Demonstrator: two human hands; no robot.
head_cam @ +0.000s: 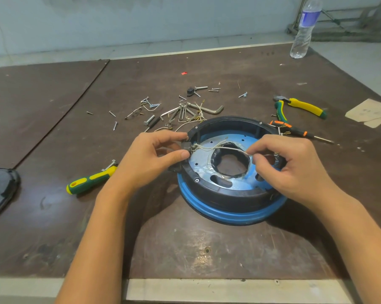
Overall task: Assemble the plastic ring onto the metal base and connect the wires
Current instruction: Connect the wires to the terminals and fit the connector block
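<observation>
A black plastic ring (215, 194) sits on top of a blue metal base (229, 213) near the middle of the brown table. Inside, the blue plate has a large central hole. White wires (220, 147) run across the inside from the ring's left wall. My left hand (156, 159) pinches a small black connector (186, 147) at the ring's left edge. My right hand (292, 167) pinches the free end of a white wire between thumb and forefinger over the ring's right side.
Behind the ring lie loose screws (150, 104), hex keys (198, 110) and spare wires. Yellow-green pliers (301, 108) and an orange-black screwdriver (295, 130) are at right, a yellow-green screwdriver (90, 181) at left, a water bottle (304, 29) far right, a black cover (0, 189) far left.
</observation>
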